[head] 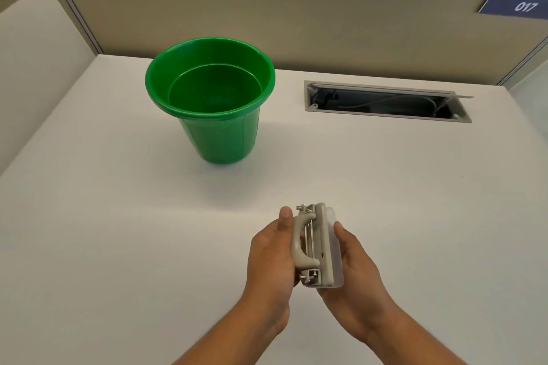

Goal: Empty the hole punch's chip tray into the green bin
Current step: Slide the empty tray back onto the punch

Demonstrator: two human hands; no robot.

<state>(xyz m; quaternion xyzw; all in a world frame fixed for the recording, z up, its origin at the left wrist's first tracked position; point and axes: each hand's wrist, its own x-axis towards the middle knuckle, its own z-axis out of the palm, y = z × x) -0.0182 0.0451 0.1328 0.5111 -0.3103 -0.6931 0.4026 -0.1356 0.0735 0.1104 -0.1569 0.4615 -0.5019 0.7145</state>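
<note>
A beige hole punch [312, 244] is held on its side above the near middle of the white desk, handle facing left. My left hand [271, 258] grips its handle side, thumb up along the handle. My right hand [354, 261] holds the translucent chip tray [334, 246] on the punch's underside, facing right. The tray still sits against the punch body. The green bin [213, 115] stands upright farther back and to the left, its mouth open; it looks empty inside.
The white desk [118, 231] spreads all around. A rectangular cable opening [385, 102] with its lid ajar lies at the back right. Beige partition walls [296, 15] close the desk at the back; a blue sign reads 017 [517, 6].
</note>
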